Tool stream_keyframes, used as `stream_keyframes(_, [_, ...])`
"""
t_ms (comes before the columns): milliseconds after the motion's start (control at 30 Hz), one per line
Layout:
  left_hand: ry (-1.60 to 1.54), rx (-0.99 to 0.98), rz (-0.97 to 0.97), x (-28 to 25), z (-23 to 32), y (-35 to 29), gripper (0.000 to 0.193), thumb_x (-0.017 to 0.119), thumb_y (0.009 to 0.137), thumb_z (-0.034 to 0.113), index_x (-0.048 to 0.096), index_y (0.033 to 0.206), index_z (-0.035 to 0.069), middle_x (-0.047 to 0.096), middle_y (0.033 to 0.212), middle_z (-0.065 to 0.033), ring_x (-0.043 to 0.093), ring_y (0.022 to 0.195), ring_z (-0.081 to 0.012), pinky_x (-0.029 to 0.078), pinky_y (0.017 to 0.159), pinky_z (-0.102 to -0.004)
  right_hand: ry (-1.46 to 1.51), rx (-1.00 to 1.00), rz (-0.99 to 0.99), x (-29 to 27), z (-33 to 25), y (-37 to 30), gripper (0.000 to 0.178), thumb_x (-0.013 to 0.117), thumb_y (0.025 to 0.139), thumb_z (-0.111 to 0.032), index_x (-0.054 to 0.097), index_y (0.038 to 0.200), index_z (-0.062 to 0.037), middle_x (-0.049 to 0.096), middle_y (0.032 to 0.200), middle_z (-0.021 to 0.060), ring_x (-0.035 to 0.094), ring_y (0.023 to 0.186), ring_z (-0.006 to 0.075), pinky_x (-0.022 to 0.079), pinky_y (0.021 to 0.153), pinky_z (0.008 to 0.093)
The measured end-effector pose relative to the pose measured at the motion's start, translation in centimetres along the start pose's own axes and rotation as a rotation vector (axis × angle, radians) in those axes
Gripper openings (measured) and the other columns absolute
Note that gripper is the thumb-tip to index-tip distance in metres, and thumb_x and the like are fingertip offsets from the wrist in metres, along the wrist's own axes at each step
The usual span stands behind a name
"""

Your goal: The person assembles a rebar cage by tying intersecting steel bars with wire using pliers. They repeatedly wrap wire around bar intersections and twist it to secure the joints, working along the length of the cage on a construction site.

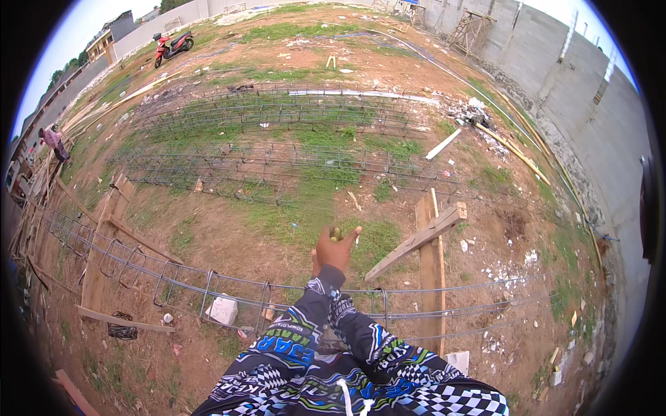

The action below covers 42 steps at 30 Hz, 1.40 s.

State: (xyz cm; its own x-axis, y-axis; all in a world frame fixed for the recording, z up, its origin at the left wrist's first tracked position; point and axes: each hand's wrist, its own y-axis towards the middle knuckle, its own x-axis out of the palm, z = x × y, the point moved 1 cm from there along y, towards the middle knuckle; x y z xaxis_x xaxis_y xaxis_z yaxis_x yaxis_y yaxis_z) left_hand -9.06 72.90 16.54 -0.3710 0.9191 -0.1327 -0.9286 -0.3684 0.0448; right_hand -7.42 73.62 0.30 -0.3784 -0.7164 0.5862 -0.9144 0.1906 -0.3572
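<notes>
My left hand [336,250] is held out ahead of me, its thumb raised to the right and its fingers curled. A small yellow-green bit shows at the fingers; I cannot make out what it is. My right forearm [364,329] crosses behind the left one, and my right hand [316,263] is mostly hidden there, with only a sliver of skin in sight. Below the hands, a rebar cage [236,277] of long steel bars and square stirrups runs from left to right, close in front of my body. The hands appear apart from it.
A wooden beam [416,241] slants beside an upright plank [431,277] on the right; another wooden support [104,243] stands left. More rebar cages [277,159] lie on the grass beyond. A white block [222,309], a grey wall [555,83], a red motorbike [172,47] and a person [53,142] are around.
</notes>
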Motion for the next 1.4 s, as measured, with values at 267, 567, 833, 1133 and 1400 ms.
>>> stream_keyframes(267, [-0.324,-0.29,-1.105,-4.5,-1.9,5.0,0.023,0.073,0.082,0.017,0.064,0.069,0.0,0.058,0.057,-0.0043,0.057,0.054,-0.0126,0.045,0.053,-0.0284,-0.643,-0.014,-0.441,0.9,-7.8,-2.7,0.041,0.078,0.076,-0.018,0.058,0.111,-0.0084,0.064,0.101,0.0067,0.063,0.094,0.017,0.05,0.075,0.0326])
stream_keyframes(567, [0.118,0.103,-0.085,0.1,-2.0,1.9,0.037,0.081,0.076,0.032,0.062,0.076,0.001,0.059,0.067,-0.0043,0.059,0.066,-0.0131,0.047,0.06,-0.0268,-0.677,-0.391,0.028,-0.2,-0.4,1.9,0.034,0.077,0.076,-0.014,0.063,0.105,-0.0011,0.068,0.09,0.0044,0.065,0.083,0.0188,0.051,0.073,0.0359])
stream_keyframes(833, [-0.551,-0.383,-1.22,-5.6,-2.5,7.4,0.028,0.081,0.078,0.023,0.061,0.075,0.002,0.061,0.065,-0.0053,0.057,0.06,-0.0112,0.046,0.055,-0.0262,-0.721,0.094,-0.589,2.3,-7.1,-1.9,0.031,0.081,0.071,-0.019,0.067,0.094,-0.0028,0.069,0.091,0.0066,0.066,0.081,0.0184,0.05,0.07,0.0341])
stream_keyframes(1133, [-0.076,-0.102,-0.459,-2.3,-1.6,2.4,0.036,0.082,0.076,0.032,0.064,0.077,0.001,0.061,0.068,-0.0048,0.058,0.063,-0.0123,0.049,0.059,-0.0278,-0.7,-0.252,0.009,2.1,-3.8,-4.9,0.051,0.08,0.074,-0.021,0.057,0.115,-0.0021,0.068,0.099,0.0091,0.065,0.095,0.0201,0.05,0.08,0.0333])
stream_keyframes(1400, [-0.404,-0.147,-0.851,-3.4,0.6,3.3,0.044,0.078,0.08,0.037,0.065,0.09,-0.004,0.064,0.075,-0.0095,0.062,0.065,-0.0199,0.053,0.065,-0.036,-0.66,0.122,-0.302,0.4,-5.9,-1.9,0.041,0.076,0.08,-0.023,0.058,0.111,-0.0027,0.068,0.094,0.0071,0.065,0.089,0.019,0.05,0.08,0.0358])
